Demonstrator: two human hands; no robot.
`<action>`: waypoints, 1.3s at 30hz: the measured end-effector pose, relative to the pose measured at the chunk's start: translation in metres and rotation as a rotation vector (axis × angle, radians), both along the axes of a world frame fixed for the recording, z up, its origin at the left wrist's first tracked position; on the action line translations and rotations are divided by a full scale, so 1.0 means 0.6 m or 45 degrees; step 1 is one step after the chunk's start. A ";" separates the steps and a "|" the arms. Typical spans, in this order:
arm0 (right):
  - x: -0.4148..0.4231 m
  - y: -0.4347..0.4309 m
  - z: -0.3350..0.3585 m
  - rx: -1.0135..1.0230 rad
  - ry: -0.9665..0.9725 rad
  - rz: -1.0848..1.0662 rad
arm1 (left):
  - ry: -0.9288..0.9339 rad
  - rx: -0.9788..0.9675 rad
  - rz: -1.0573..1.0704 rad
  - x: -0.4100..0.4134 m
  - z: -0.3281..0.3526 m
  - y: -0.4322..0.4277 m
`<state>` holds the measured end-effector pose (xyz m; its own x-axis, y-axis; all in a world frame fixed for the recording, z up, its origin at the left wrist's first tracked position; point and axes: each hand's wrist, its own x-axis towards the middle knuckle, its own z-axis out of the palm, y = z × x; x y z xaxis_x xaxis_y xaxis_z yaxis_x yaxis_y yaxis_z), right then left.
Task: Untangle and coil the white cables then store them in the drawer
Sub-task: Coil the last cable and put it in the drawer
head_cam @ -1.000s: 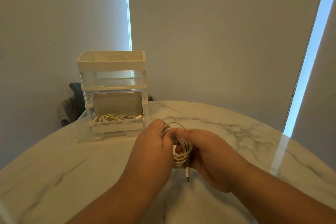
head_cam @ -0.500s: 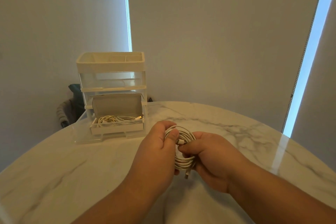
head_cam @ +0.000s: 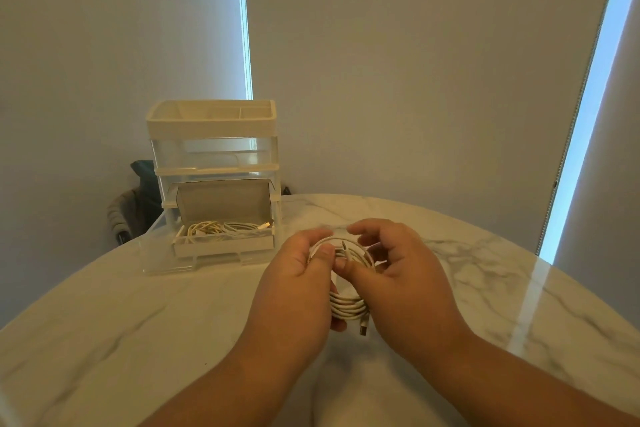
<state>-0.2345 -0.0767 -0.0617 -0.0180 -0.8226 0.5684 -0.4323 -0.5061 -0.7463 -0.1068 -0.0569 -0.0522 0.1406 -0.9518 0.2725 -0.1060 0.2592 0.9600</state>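
A coiled white cable (head_cam: 348, 307) hangs between my two hands above the marble table (head_cam: 104, 322). My left hand (head_cam: 298, 284) pinches the coil's left side between thumb and fingers. My right hand (head_cam: 398, 274) holds the coil's right side with the thumb on it and the fingers curved behind. A USB plug (head_cam: 363, 329) sticks out at the bottom of the coil. To the left stands a small clear drawer unit (head_cam: 214, 152) with its lowest drawer (head_cam: 225, 246) pulled out. Other coiled white cables (head_cam: 221, 229) lie inside that drawer.
A white divided tray (head_cam: 211, 118) tops the drawer unit. A dark chair back (head_cam: 131, 211) shows behind the table's far left edge. Window blinds with bright gaps fill the background.
The coil has turned to face me more flatly and has risen slightly. My right hand's fingers have spread out around its right side; my left hand keeps its pinch.
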 end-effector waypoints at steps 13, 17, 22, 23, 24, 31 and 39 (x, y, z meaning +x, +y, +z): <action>-0.005 0.003 0.008 0.136 -0.336 0.255 | -0.470 -0.156 -0.158 0.017 0.003 -0.006; -0.005 0.001 0.008 0.199 -0.403 0.303 | -0.526 -0.200 -0.090 0.012 -0.001 -0.003; -0.012 -0.004 0.017 0.300 -0.338 0.385 | -0.439 -0.118 -0.115 0.027 0.002 -0.006; -0.014 -0.005 0.019 0.319 -0.285 0.418 | -0.376 -0.065 -0.162 0.031 0.007 -0.006; -0.016 -0.005 0.021 0.332 -0.236 0.456 | -0.344 -0.022 -0.215 0.035 0.009 -0.005; -0.025 -0.011 0.020 0.332 -0.169 0.552 | -0.437 -0.147 -0.235 0.019 0.002 0.000; -0.052 -0.028 0.037 0.586 -0.432 0.727 | -0.329 -0.309 0.118 0.031 0.007 -0.009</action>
